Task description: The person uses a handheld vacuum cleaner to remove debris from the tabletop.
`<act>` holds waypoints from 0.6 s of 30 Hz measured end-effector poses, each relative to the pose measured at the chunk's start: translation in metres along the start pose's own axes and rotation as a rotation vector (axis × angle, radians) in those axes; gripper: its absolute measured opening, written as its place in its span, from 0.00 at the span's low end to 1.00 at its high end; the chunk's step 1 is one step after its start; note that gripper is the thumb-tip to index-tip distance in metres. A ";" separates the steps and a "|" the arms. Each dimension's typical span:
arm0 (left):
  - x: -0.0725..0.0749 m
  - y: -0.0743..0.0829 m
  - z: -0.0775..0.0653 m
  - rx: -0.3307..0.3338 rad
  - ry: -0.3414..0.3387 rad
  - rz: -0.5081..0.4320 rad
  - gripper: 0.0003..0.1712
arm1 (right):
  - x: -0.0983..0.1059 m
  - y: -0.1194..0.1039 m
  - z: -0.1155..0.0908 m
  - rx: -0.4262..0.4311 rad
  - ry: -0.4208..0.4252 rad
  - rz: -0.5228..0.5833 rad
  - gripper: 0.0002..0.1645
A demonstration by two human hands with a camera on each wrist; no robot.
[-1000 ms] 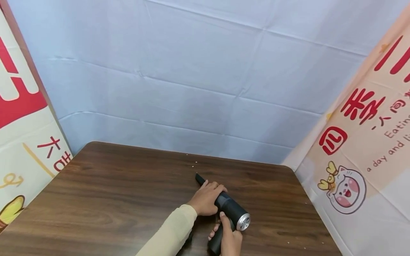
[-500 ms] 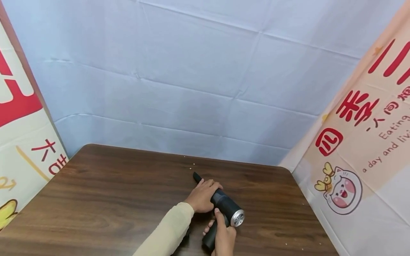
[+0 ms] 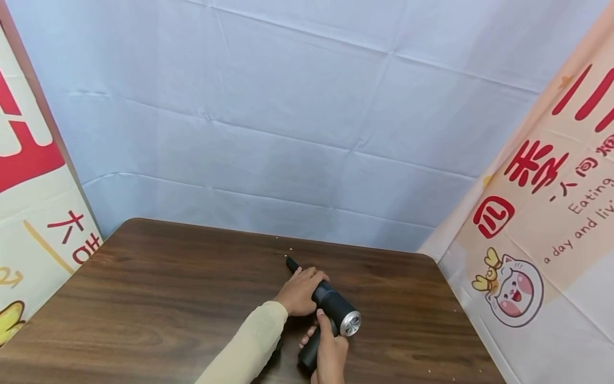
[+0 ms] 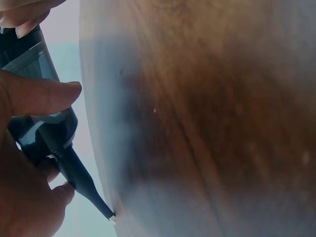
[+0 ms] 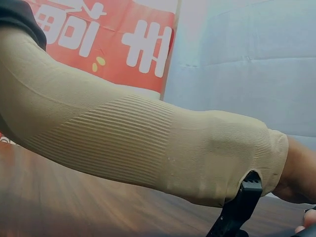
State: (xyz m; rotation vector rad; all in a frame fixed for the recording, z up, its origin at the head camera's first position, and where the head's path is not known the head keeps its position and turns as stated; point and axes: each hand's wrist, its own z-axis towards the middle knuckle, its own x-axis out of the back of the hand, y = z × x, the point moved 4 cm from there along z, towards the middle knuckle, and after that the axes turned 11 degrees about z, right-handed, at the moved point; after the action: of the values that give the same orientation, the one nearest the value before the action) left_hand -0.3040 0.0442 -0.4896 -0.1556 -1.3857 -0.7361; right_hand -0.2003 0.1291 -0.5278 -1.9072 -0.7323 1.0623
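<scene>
A black handheld vacuum cleaner (image 3: 338, 310) with a silver rear end is held low over the brown table, its slim crevice nozzle (image 3: 291, 264) pointing to the back left. My left hand (image 3: 299, 292) grips the front of its body, just behind the nozzle. My right hand (image 3: 330, 349) is wrapped round the handle (image 3: 309, 349), thumb along its top. Right at the nozzle tip lies a small pale crumb (image 3: 285, 256). The left wrist view has the nozzle (image 4: 81, 177) slanting down to the tabletop, with the left thumb (image 4: 47, 96) over the clear dust cup.
The wooden table (image 3: 168, 288) reaches back to a pale blue cloth. Other crumbs (image 3: 290, 248) lie just behind the nozzle, and several more at the front right. Printed banners (image 3: 542, 240) hang on both sides. A beige-sleeved forearm (image 5: 123, 133) fills much of the right wrist view.
The nozzle tip has come closer to the nearest crumb, from a small gap to right beside it. Both hands keep their hold on the vacuum cleaner. The head view has shifted slightly.
</scene>
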 end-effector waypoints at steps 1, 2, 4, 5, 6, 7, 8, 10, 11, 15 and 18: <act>0.000 -0.001 0.000 0.001 -0.002 -0.001 0.31 | -0.001 0.000 0.000 0.000 -0.001 0.002 0.29; 0.000 -0.002 0.001 0.002 -0.003 -0.002 0.31 | -0.001 0.001 0.001 0.000 -0.003 0.003 0.30; 0.000 -0.003 0.001 0.005 -0.006 -0.002 0.31 | -0.003 0.001 0.001 0.000 -0.007 0.008 0.30; 0.000 -0.004 0.001 0.006 -0.007 -0.003 0.31 | -0.003 0.002 0.001 0.000 -0.008 0.010 0.31; 0.000 -0.005 0.002 0.005 -0.009 -0.004 0.31 | -0.004 0.002 0.001 0.000 -0.010 0.015 0.31; 0.000 -0.005 0.002 0.006 -0.011 -0.005 0.31 | -0.004 0.002 0.001 -0.001 -0.010 0.016 0.31; 0.001 -0.006 0.002 0.005 -0.012 -0.004 0.31 | -0.005 0.002 0.001 -0.003 -0.008 0.018 0.31; 0.002 -0.006 0.002 0.005 -0.015 -0.004 0.30 | -0.006 0.003 0.001 -0.007 -0.006 0.020 0.32; 0.002 -0.006 0.002 0.004 -0.015 -0.003 0.30 | -0.006 0.003 0.001 -0.008 -0.006 0.021 0.32; 0.002 -0.007 0.004 0.007 -0.019 -0.004 0.30 | -0.008 0.003 0.002 0.003 -0.016 0.033 0.31; 0.001 -0.008 0.006 0.013 -0.029 -0.006 0.30 | -0.010 0.004 0.002 0.012 -0.022 0.049 0.31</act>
State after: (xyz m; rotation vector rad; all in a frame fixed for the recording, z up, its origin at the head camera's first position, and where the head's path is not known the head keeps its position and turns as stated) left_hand -0.3132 0.0406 -0.4901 -0.1523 -1.4191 -0.7323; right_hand -0.2061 0.1203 -0.5282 -1.9151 -0.6932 1.1174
